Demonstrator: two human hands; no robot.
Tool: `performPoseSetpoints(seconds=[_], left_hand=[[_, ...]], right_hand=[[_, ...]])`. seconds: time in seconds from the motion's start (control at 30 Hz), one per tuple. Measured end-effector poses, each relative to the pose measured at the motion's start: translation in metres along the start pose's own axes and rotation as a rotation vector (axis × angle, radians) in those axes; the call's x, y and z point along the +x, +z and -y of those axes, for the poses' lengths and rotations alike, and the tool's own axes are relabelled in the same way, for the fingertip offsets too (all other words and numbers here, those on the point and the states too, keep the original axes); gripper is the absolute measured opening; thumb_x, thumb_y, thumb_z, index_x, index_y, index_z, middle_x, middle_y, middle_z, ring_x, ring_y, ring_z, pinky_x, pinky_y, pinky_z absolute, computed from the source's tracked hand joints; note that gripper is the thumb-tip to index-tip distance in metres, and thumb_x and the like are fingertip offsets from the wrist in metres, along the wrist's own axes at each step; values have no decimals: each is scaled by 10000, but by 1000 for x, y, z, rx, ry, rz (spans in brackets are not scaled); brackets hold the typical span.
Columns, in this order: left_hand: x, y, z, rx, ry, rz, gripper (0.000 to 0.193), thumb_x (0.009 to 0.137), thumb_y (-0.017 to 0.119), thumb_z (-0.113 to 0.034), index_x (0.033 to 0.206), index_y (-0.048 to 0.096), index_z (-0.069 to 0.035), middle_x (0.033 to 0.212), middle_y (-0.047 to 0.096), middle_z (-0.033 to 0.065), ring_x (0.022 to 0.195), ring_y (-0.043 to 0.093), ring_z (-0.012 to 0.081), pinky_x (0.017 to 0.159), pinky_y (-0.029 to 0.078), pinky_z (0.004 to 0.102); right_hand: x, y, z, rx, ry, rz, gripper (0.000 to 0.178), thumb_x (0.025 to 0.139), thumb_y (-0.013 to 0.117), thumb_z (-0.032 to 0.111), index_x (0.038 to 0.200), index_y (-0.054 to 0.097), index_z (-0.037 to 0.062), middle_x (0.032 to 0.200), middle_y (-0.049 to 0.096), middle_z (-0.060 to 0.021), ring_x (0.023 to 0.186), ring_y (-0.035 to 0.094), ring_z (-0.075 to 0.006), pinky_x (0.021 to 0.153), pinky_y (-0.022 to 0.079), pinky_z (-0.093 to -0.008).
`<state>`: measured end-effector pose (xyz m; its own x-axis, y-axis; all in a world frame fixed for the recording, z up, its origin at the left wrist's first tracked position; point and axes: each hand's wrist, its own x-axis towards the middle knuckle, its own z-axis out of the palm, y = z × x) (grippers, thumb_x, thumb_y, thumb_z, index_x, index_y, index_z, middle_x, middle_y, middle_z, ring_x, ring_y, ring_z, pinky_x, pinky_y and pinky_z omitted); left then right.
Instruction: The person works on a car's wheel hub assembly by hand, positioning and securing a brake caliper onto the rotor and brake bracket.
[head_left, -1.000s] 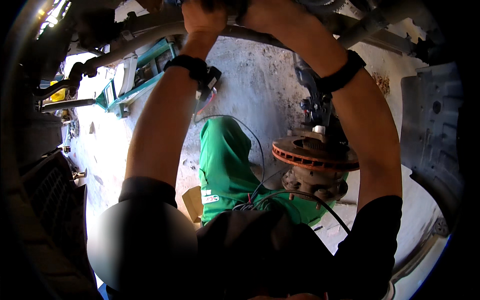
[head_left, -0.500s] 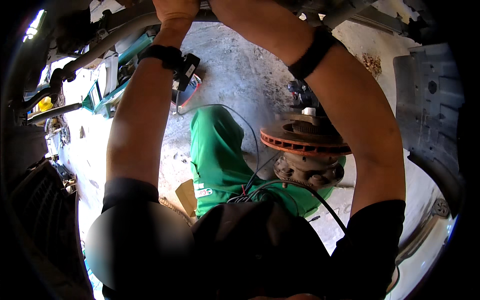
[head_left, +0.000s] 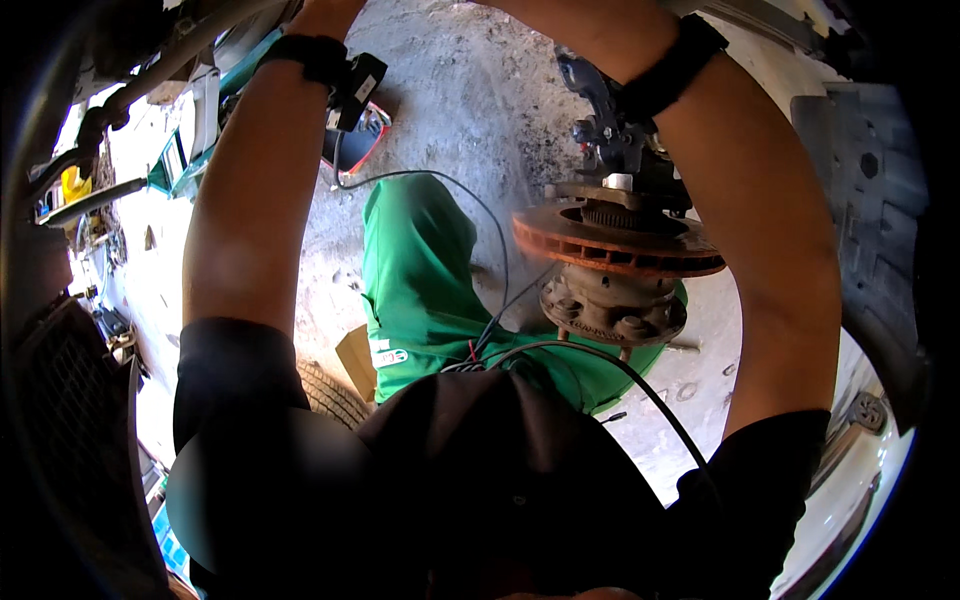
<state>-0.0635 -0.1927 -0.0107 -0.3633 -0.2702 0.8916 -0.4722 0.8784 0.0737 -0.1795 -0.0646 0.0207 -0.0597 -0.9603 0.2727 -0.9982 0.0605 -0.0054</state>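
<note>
Both my arms reach up past the top edge. Of my left hand [head_left: 330, 10], only the base by the wrist shows; its fingers are hidden. My right hand lies beyond the frame, and only the forearm [head_left: 590, 30] shows. What either hand touches cannot be seen. A black strap [head_left: 300, 58] with a small black box [head_left: 357, 92] circles my left wrist, and another black strap [head_left: 675, 65] circles the right. Beside my right forearm is a rusty brake disc [head_left: 600, 245], with a wheel hub [head_left: 610, 305] and its studs below it.
A metal bar [head_left: 150, 85] crosses the upper left. My green-trousered leg [head_left: 415, 240] is bent over the concrete floor [head_left: 440, 80]. Black cables [head_left: 640, 385] run across my lap. A tyre [head_left: 330, 395] and cardboard [head_left: 355, 362] lie at lower left. A grey panel [head_left: 870, 200] stands right.
The view has shifted: my arms sit higher, so the hands have slid out past the top edge. More of the brake disc and hub shows.
</note>
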Motion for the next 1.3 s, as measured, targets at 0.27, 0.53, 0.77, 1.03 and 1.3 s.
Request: performPoseSetpoints(seconds=[0.27,0.53,0.77,1.03,1.3], left_hand=[[0,3,7,162,184,21,131,787,529,-104,714,601,-22,823,646,145,739,622,353,635,509,435],[-2,4,8,258,129,3,221,854,520,-174,683,600,-59,766,643,118,651,616,340,595,488,424],[0,-1,-1,-189,-59,-47,294,908,458,-207,716,613,-49,772,648,95,638,598,263,620,469,387],[-64,-20,-29,-220,217,-74,235,885,484,-187,828,626,-9,899,641,166,843,604,315,732,477,392],[-161,-3,-66,-1761,-1460,368,536,939,464,-451,1261,572,-37,1245,604,191,1194,548,385,1034,421,537]], right_hand=[[3,-2,-3,72,-31,-8,283,899,489,120,1041,698,-6,1110,671,-198,1019,669,-322,836,557,-429],[-10,-22,2,104,67,63,290,892,514,113,1095,690,5,1160,657,-203,1087,644,-329,878,546,-432],[-29,-36,4,110,184,-21,298,886,501,85,1107,691,19,1181,654,-189,1095,639,-333,888,544,-418],[-39,-38,-1,62,158,36,289,858,554,123,1085,699,20,1164,661,-184,1075,647,-332,874,553,-417],[-4,-18,-1,-90,-210,41,350,832,548,141,1145,665,37,1179,650,-182,1066,640,-319,897,530,-423]])
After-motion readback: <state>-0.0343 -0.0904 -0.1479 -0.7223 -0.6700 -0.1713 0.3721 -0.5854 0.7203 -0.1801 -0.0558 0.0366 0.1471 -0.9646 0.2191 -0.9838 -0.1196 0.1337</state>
